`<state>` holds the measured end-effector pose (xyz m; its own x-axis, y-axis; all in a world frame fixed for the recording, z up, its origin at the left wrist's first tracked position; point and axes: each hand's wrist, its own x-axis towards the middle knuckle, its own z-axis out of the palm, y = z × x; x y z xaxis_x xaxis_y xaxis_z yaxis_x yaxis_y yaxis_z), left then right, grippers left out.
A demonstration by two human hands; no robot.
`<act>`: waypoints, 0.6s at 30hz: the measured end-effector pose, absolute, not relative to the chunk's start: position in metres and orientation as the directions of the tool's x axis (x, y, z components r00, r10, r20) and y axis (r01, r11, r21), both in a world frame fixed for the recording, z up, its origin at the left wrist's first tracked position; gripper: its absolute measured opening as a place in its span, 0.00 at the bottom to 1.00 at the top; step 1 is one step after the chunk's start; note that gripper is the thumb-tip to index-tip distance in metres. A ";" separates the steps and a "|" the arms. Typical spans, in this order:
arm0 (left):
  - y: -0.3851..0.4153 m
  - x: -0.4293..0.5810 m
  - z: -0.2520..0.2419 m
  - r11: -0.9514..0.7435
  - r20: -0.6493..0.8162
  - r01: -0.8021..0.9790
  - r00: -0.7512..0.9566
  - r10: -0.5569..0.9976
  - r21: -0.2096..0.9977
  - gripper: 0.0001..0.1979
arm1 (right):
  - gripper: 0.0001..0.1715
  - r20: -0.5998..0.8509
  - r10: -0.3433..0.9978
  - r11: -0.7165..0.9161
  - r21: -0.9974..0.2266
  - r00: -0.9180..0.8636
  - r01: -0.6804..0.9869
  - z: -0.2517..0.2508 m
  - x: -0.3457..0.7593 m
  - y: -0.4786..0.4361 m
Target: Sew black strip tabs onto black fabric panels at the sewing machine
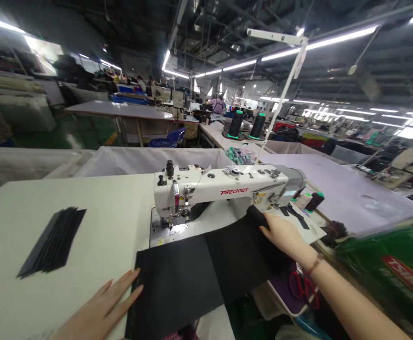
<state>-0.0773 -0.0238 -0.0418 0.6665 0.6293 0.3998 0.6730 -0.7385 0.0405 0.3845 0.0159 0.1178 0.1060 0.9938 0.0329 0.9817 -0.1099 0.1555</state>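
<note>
1. one white sewing machine (223,189), marked "precious" in red, stood on the white table (96,208).
2. two black fabric panels lay in front of it. the near panel (178,283) lay flat at the table's front edge. the far panel (240,259) lay against its right side and ran up towards the machine's arm.
3. one stack of black strips (52,243) lay on the table, well apart to the left.
4. two large thread cones (235,125) stood behind the machine, and two small spools (315,200) sat just beside its right end.
5. one pair of red scissors (300,285) lay below the right wrist.
6. the left hand (103,307) was opened out flat, palm down on the table, fingers straight and close together. its fingertips touched the near panel's left edge, and it held nothing.
7. the right hand (284,236) lay on the far panel near the machine's right end, fingers bent over the cloth. it could not be told whether it pinched the cloth or only pressed on it.
</note>
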 end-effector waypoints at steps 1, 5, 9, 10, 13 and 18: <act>-0.025 -0.067 -0.035 -0.751 0.332 0.660 0.703 0.629 0.026 0.33 | 0.12 0.063 0.992 -0.122 0.199 0.112 0.972 0.125 0.371 0.014; -0.025 -0.012 -0.008 -0.685 0.196 0.708 0.657 0.728 0.173 0.36 | 0.16 0.114 0.993 0.006 0.282 -0.039 0.959 0.121 0.293 0.013; -0.015 0.012 0.003 -0.667 0.157 0.671 0.657 0.738 0.324 0.40 | 0.14 -0.027 0.904 0.422 0.214 -0.427 0.881 0.067 0.230 0.025; -0.012 0.006 0.005 -0.666 0.168 0.671 0.652 0.740 0.326 0.41 | 0.14 -0.016 0.880 0.468 0.205 -0.476 0.859 0.052 0.224 0.030; 0.001 -0.042 0.016 -0.607 0.233 0.738 0.561 0.795 0.294 0.38 | 0.19 0.153 0.693 0.672 0.217 -0.704 0.708 0.019 0.228 0.052; 0.037 -0.172 0.036 -0.174 0.312 0.947 0.085 0.946 0.270 0.21 | 0.24 0.402 0.295 0.832 0.339 -0.867 0.440 0.000 0.247 0.077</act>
